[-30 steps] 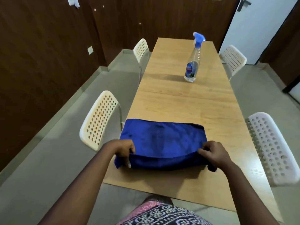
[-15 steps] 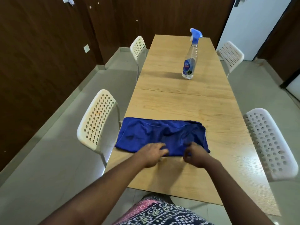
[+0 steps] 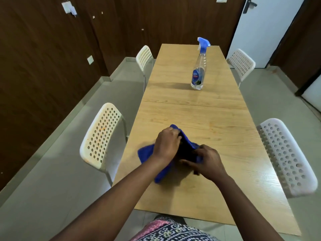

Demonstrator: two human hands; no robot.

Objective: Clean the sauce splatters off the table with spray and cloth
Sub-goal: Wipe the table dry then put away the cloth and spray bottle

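A blue cloth (image 3: 146, 153) is bunched up over the near half of the long wooden table (image 3: 205, 119). My left hand (image 3: 167, 144) grips its upper fold and my right hand (image 3: 206, 161) pinches its right side; much of the cloth is hidden between the two hands. A clear spray bottle (image 3: 198, 72) with a blue trigger head stands upright farther down the table, well beyond both hands. Faint orange specks (image 3: 211, 126) mark the wood to the right of the cloth.
White perforated chairs stand along both sides: near left (image 3: 102, 136), far left (image 3: 144, 57), near right (image 3: 286, 157), far right (image 3: 242, 62). Dark wood walls close the left and back; a pale door (image 3: 264, 28) is at the back right.
The cloth, spread flat and folded a second ago, is now gathered into a bunch. Both hands moved from its outer ends to the middle and lifted the fabric together.
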